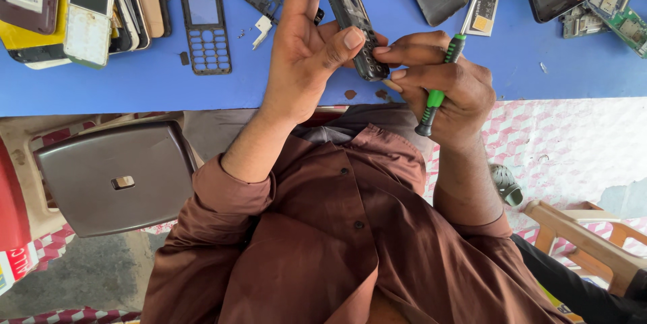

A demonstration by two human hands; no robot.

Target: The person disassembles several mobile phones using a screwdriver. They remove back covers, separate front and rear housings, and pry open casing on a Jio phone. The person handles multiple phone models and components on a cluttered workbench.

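Black keypad phone point(350, 17), stripped, in left hand point(303, 47); green screwdriver point(438, 88) gripped in right hand point(448, 88).

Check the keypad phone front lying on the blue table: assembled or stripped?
Stripped. The phone front is a bare frame: the key holes show blue table through them.

Bright, even daylight; soft shadows lie beneath the left hand point(306, 47) on the blue table point(155, 81). Sharp focus, slight stretching at edges.
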